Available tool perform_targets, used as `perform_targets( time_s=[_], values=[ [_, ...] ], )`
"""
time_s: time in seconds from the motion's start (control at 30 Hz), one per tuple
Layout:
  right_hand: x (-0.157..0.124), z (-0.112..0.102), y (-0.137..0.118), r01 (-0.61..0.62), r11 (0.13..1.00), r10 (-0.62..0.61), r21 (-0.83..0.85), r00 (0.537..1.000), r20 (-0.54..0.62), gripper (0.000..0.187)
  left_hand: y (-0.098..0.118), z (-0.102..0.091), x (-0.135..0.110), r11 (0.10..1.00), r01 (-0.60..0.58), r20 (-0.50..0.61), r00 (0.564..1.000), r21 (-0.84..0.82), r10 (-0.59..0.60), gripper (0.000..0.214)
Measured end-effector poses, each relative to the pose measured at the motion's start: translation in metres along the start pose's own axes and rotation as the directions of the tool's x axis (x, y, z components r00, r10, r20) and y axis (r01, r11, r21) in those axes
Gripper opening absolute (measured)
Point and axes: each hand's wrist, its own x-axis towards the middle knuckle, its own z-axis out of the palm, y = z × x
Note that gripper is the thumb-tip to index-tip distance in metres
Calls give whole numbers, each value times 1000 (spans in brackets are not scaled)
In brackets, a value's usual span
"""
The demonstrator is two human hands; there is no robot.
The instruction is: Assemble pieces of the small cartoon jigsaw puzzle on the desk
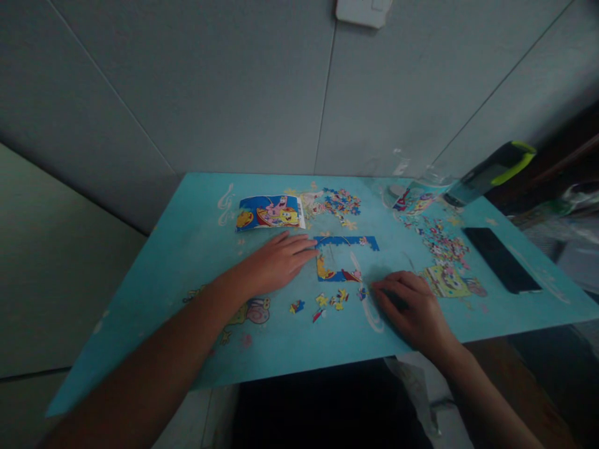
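Observation:
A partly joined jigsaw puzzle lies on the table, its blue border forming a frame with a gap on the right side. My left hand rests flat with fingers stretched out, the fingertips touching the frame's left edge. To the lower right of the frame is my right hand, thumb and forefinger pressed together; whatever may be between them is hidden. Just left of those fingertips lies a small puzzle piece. Several loose yellow pieces and a blue one are scattered below the frame.
Behind my left hand lies a cartoon picture sheet. One heap of pieces sits at the back, another heap at the right. A clear plastic container, a dark bottle and a black phone occupy the right side.

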Motion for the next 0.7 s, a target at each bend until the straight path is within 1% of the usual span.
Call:
perform_targets(
  time_s=[0.03, 0.13, 0.23, 0.3, 0.37, 0.5, 0.7],
  values=[
    [-1, 3, -11, 22, 1000, -22, 6, 1000, 6, 18, 1, -1, 0, 1000, 3, 7, 1000, 8, -3, 41],
    [1, 16, -53, 100, 990, -112, 96, 985, 130, 19, 2, -3, 1, 1000, 5, 19, 1000, 25, -5, 42],
    [9, 31, -93, 79, 990, -98, 115, 979, 179, 19, 3, -3, 1, 1000, 2, 18, 1000, 30, -2, 44],
    [17, 41, -110, 47, 996, -59, 70, 981, 185, 21, 3, -2, 1, 999, 3, 11, 1000, 35, -4, 44],
    [24, 48, -118, 13, 1000, -14, 8, 982, 189, 24, 3, 0, 1, 999, 4, 7, 1000, 41, -4, 44],
    [32, 56, -122, -28, 997, 39, -66, 983, 177, 24, 3, 0, 1, 999, -6, 10, 1000, 44, 5, 42],
    [35, 58, -122, -39, 999, 40, -9, 986, 159, 14, 2, 1, 1, 1000, -14, 14, 1000, 28, 13, 43]
  ],
)
